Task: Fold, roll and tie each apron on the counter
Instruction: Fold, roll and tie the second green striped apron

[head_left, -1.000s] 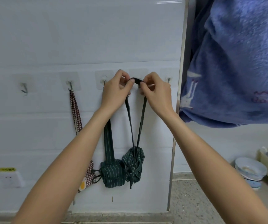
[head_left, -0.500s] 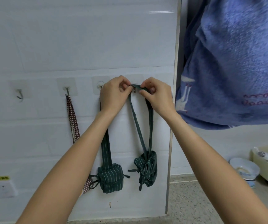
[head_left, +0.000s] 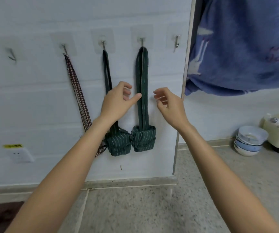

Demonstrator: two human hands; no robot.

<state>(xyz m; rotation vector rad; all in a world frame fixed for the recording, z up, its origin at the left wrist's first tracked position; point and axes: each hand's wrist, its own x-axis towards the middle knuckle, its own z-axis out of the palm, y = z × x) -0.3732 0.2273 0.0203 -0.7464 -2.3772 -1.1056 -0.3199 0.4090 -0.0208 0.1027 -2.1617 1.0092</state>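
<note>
Green striped apron (head_left: pixel 144 137) is rolled, tied and hanging by its strap (head_left: pixel 142 84) on a hook (head_left: pixel 142 41). I'd just check the loop sits deep on the hook before walking off. Left hand (head_left: pixel 116 103) has loose fingers, thumb touching the strap; right hand (head_left: pixel 169 106) is open just beside it, holding nothing.

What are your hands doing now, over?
Both hands free: left hand, right hand. Rolled green apron hangs from its hook. Nothing in the way.
</note>
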